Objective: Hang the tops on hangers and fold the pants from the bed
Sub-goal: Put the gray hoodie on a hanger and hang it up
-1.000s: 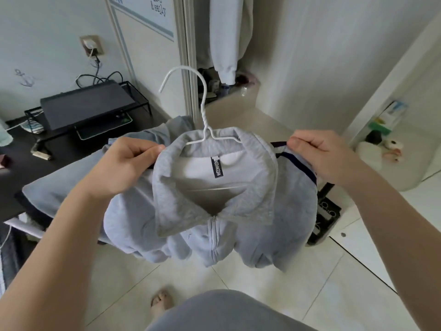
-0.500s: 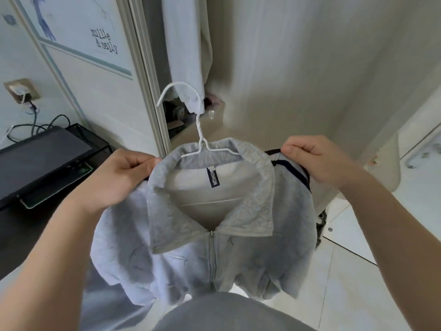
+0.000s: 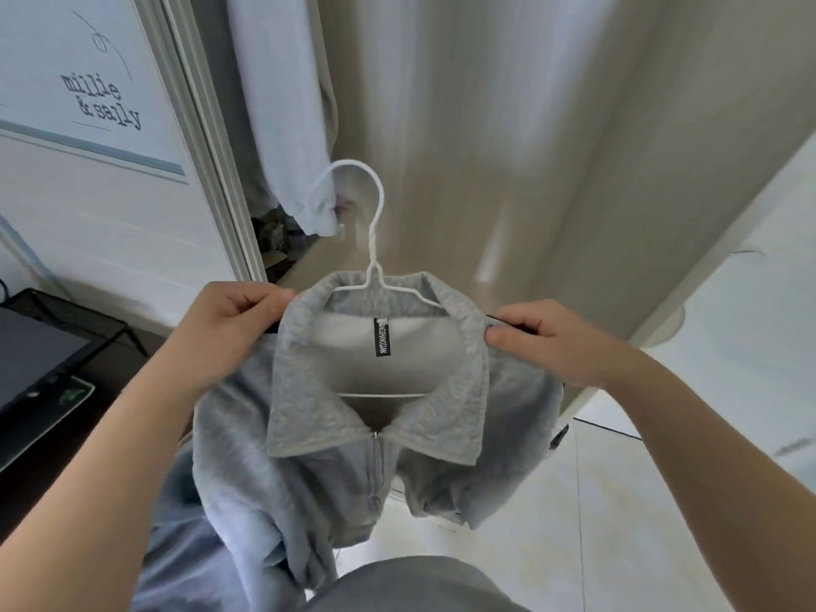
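A grey zip-up top (image 3: 309, 470) with a wide collar hangs on a white wire hanger (image 3: 375, 240), whose hook points up in front of an open wardrobe. My left hand (image 3: 221, 333) grips the top's left shoulder beside the collar. My right hand (image 3: 552, 342) pinches its right shoulder, where a dark stripe shows. A black label sits inside the neck. The sleeves and body hang loose below my hands.
A pale garment (image 3: 287, 103) hangs inside the wardrobe just behind the hanger hook. The wardrobe's beige door (image 3: 508, 148) stands to the right, its frame (image 3: 207, 148) to the left. A black desk with a wire riser (image 3: 66, 329) is at lower left. Tiled floor (image 3: 640, 501) lies below.
I have lifted the top and hanger and moved closer to the wardrobe; the view tilted upward. The top's left sleeve came off the black desk and hangs free. Both hands kept their hold.
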`<state>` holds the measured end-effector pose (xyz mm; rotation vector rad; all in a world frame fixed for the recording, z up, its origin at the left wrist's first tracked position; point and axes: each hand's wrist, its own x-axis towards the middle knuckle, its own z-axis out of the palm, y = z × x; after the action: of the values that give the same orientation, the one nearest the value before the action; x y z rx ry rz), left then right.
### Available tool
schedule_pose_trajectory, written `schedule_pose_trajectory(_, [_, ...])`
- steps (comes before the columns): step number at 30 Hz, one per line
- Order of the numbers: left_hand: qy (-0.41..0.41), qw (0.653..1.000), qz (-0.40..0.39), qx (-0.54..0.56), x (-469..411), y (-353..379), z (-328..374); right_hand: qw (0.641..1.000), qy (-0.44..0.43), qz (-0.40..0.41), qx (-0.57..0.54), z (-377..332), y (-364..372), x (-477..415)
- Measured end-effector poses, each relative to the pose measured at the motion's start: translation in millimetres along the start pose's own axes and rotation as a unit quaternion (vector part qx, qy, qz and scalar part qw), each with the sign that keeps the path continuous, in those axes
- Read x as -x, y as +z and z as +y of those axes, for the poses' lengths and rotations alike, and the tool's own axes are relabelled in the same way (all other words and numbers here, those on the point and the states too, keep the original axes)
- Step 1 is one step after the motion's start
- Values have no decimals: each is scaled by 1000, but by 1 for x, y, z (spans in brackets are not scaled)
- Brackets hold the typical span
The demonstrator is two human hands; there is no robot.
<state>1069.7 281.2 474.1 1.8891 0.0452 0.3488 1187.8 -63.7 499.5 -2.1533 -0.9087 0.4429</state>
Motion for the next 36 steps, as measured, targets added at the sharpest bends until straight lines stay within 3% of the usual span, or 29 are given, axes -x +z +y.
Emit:
schedule_pose_trajectory(3, [25,999,-13,-38,-25,10,-4,999,19,29,5,-11,-4,11])
schedule_pose_trajectory(6, [66,996,-32,-59,-54,26,3,993,24,116,-19,-23,-15,24])
schedule_pose_trajectory(14, [138,980,-58,-128,-146,35,38,941,46,315,-113,-68,-67,40])
schedule_pose_trajectory(19, [187,979,-57,-57,-206,12,89,918,25,379,-115,-111,-116,37])
schedule_pose_trajectory(23, [259,954,-35,-146,-263,0,148,897,0,427,-116,-146,-149,21])
schedule_pose_trajectory(27, [247,945,62,-204,-315,-3,194,880,-12,451,-148,-183,-177,-6])
schedule_pose_trajectory(32, [202,965,47,-160,-349,-3,232,853,-18,466,-233,-219,-213,-48])
schedule_pose_trajectory(36, [249,965,48,-73,-357,-6,269,806,-25,505,-307,-242,-243,-106])
